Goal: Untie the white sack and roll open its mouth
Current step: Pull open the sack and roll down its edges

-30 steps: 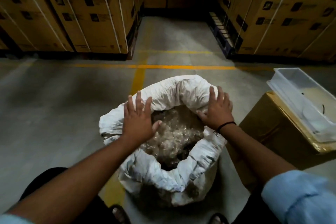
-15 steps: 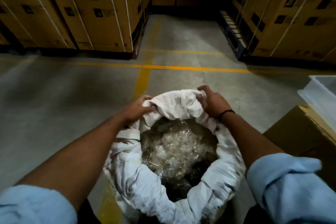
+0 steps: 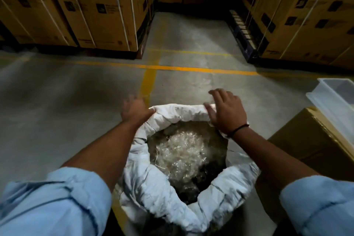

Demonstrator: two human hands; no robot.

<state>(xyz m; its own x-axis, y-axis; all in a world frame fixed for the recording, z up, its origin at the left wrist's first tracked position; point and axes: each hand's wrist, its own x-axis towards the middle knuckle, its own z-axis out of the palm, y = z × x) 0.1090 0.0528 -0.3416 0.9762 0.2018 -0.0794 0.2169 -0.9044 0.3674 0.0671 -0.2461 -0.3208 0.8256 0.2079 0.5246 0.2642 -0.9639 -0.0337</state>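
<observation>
Stacked brown cardboard cartons (image 3: 99, 5) at twelve o'clock bear dark labels — too blurred to read. The white woven sack (image 3: 168, 205) stands on the concrete floor (image 3: 57, 101), mouth rolled open. Left hand (image 3: 135, 110) grips the rim; right hand (image 3: 225, 113) rests spread on it. Judged risk: uneven pushing could tip it, spilling the clear plastic scraps (image 3: 183, 155).

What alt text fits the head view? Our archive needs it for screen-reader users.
Two bare hands work the far rim of an open white sack on a concrete floor: left hand at the rim's left corner, right hand flat on the rolled edge. Clear plastic scraps fill the sack; a cardboard box stands to its right.
</observation>
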